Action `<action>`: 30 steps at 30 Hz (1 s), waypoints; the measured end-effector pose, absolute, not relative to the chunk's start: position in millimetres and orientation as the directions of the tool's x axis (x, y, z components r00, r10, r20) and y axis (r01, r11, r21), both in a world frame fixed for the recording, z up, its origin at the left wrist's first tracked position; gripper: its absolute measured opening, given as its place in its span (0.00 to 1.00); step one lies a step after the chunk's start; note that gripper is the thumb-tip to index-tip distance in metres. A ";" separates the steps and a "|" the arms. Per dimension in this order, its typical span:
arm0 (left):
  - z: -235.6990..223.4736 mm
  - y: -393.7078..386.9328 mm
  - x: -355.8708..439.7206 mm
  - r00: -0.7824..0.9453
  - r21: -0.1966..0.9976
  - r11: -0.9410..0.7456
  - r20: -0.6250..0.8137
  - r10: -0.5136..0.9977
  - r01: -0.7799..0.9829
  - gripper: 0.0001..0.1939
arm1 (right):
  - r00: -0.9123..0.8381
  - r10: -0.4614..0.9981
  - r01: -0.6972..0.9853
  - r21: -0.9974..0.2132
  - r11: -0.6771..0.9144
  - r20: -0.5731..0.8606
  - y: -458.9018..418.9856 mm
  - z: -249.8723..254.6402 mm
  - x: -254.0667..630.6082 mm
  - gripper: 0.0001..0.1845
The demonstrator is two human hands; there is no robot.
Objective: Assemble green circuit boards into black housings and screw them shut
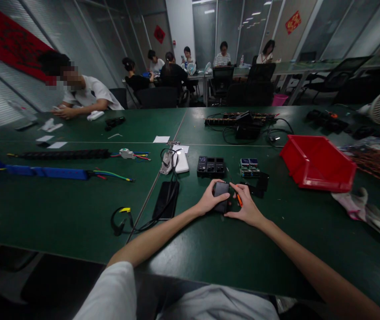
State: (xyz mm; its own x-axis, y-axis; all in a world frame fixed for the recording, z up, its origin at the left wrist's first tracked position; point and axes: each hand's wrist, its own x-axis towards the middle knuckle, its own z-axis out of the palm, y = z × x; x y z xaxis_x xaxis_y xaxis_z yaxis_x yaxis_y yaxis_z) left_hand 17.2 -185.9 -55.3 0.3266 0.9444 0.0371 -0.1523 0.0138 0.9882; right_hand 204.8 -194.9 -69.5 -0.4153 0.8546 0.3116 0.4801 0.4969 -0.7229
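My left hand (212,198) is closed around a small black rectangular case (221,191), thumb across its face, just above the green table. In my right hand (247,208) is a screwdriver with an orange handle (239,200), its thin shaft pointing up and away. The fingers of this hand also reach toward the case's right edge; whether they touch it I cannot tell. Beyond my hands sit a black housing with several openings (211,166) and a green circuit board assembly (249,167). Flat black pieces (260,184) lie to the right of the screwdriver.
A red bin (319,164) stands to the right, beside a glove (353,204). To the left lie a black phone-like slab (165,201), a looping black cable (136,230) and a white box (180,161). A person (86,91) sits across the table at far left.
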 end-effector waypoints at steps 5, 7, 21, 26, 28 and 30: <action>-54.8 -185.2 15.8 0.361 0.990 0.008 0.044 0.931 -0.142 0.31 | -0.420 0.855 0.469 -0.734 0.490 0.303 -196.2 -66.6 203.9 0.57; -56.0 -184.5 15.5 0.342 0.993 -0.019 0.059 0.938 -0.121 0.31 | -0.416 0.855 0.474 -0.729 0.494 0.309 -196.6 -65.4 203.9 0.56; -57.3 -183.6 16.0 0.281 0.995 -0.061 0.081 0.956 -0.082 0.30 | -0.404 0.844 0.508 -0.681 0.527 0.352 -196.0 -67.6 204.1 0.48; -58.3 -186.5 16.8 0.330 0.992 0.005 0.037 0.943 -0.124 0.32 | -0.405 0.848 0.526 -0.672 0.522 0.342 -196.3 -67.1 204.3 0.46; -57.9 -186.7 16.9 0.333 0.991 0.002 0.042 0.942 -0.131 0.32 | -0.404 0.851 0.536 -0.668 0.517 0.335 -196.1 -67.3 204.1 0.46; -56.8 -186.5 17.0 0.338 0.990 0.007 0.042 0.940 -0.142 0.31 | -0.399 0.857 0.549 -0.663 0.509 0.327 -196.0 -67.8 203.8 0.46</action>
State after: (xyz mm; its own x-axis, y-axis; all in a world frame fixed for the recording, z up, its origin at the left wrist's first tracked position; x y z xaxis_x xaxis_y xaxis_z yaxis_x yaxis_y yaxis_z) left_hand 17.0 -186.5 -56.8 0.3384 0.9401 0.0416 -0.1416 0.0072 0.9899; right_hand 203.8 -196.0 -67.8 -0.3992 0.8566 0.3270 0.5491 0.5089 -0.6629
